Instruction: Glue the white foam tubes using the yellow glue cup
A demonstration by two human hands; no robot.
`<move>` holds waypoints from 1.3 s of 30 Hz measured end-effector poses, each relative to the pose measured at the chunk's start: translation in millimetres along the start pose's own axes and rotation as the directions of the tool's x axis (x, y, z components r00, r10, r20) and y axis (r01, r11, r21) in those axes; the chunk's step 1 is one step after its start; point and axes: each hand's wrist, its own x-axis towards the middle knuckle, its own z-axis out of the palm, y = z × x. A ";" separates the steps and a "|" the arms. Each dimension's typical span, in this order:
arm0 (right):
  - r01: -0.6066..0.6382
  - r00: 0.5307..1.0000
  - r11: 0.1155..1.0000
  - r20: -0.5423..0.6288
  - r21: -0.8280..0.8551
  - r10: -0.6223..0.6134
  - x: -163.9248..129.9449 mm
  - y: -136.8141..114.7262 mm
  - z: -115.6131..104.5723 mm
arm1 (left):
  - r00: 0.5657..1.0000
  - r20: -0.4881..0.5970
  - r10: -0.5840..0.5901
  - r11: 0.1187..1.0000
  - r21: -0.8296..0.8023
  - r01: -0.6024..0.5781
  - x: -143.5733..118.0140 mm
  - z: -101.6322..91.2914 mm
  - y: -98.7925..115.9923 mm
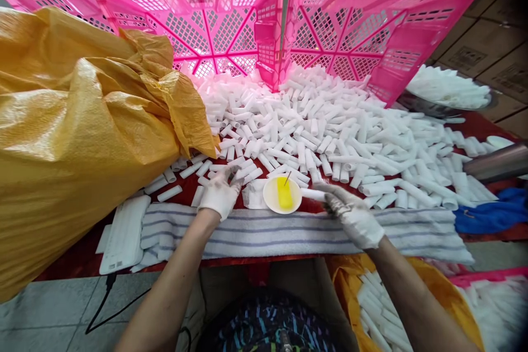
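A red table is heaped with small white tubes, spilling from two pink crates tipped up behind the pile. A striped towel lies along the table's near edge. Just behind the towel sits a small white dish holding something yellow. Left of the dish, the person's gloved left hand reaches into the tubes, fingers curled; whether it grips one is unclear. Right of the dish, the gloved right hand pinches a single tube, its tip touching the dish. A large yellow sack fills the left. Cardboard boxes stand far right.
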 end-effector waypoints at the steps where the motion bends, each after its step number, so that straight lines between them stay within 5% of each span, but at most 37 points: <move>1: -0.019 0.995 0.998 0.097 0.067 0.012 -1.1 -3.6 7.0 | 1.000 0.025 0.012 0.995 -0.103 -0.010 -4.0 1.3 -1.3; 3: -0.055 0.987 0.990 0.158 0.131 0.034 3.0 -6.5 21.9 | 0.997 0.065 0.034 0.969 -0.247 -0.017 -12.8 5.7 -2.8; 5: -0.014 0.997 0.994 0.078 0.112 0.006 12.7 -3.1 34.3 | 0.996 0.074 0.038 0.953 -0.301 -0.014 -20.8 10.8 -3.2; 8: 0.208 0.977 0.978 -0.051 0.002 -0.207 25.5 9.2 43.8 | 0.996 0.080 0.034 0.933 -0.360 -0.003 -28.6 16.5 -3.8; 12: 0.404 0.912 0.907 -0.024 -0.121 -0.410 25.6 19.9 42.5 | 0.994 0.106 -0.025 0.853 -0.516 0.077 -30.7 22.7 -7.2; 15: 0.315 0.947 0.938 -0.017 -0.145 -0.320 19.7 19.9 40.8 | 0.987 0.131 -0.092 0.783 -0.603 0.153 -31.0 28.0 -8.9; 18: 0.193 0.981 0.968 0.004 -0.162 -0.195 15.4 17.9 41.9 | 0.994 0.099 -0.054 0.791 -0.603 0.103 -32.9 30.9 -8.0; 21: 0.194 0.980 0.967 -0.004 -0.163 -0.198 13.1 16.4 43.1 | 0.997 0.073 -0.005 0.837 -0.546 0.044 -35.6 30.4 -5.7; 25: 0.190 0.982 0.973 0.014 -0.134 -0.190 11.8 15.6 44.2 | 0.991 0.105 -0.080 0.817 -0.563 0.126 -38.9 27.4 -2.0; 29: 0.290 0.956 0.947 -0.007 -0.141 -0.294 12.7 20.6 47.0 | 0.983 0.131 -0.126 0.782 -0.597 0.179 -39.6 23.2 1.0; 33: 0.490 0.867 0.855 -0.008 -0.171 -0.499 15.1 32.7 47.3 | 0.992 0.073 -0.100 0.799 -0.588 0.124 -38.5 19.1 0.4; 39: 0.477 0.877 0.841 0.074 -0.256 -0.475 13.8 40.2 44.7 | 0.997 0.046 -0.056 0.680 -0.729 0.072 -43.9 20.9 4.1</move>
